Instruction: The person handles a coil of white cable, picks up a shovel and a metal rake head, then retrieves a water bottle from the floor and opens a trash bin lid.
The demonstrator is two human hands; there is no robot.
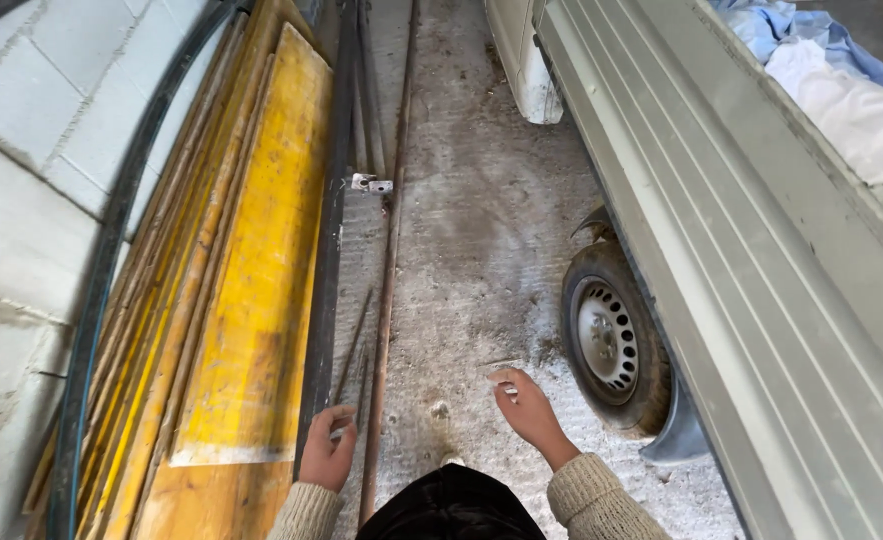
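left hand (327,448), lower centre: curled around dark bar (323,290) | right hand (529,408): open, empty | advice: tighten grip low, keep clear of yellow boards (251,300)

packages: 0 in view | labels: 0 in view | signs: 0 in view | screens: 0 in view | note: nothing in this head view bears a wrapper, sticker, placard or display
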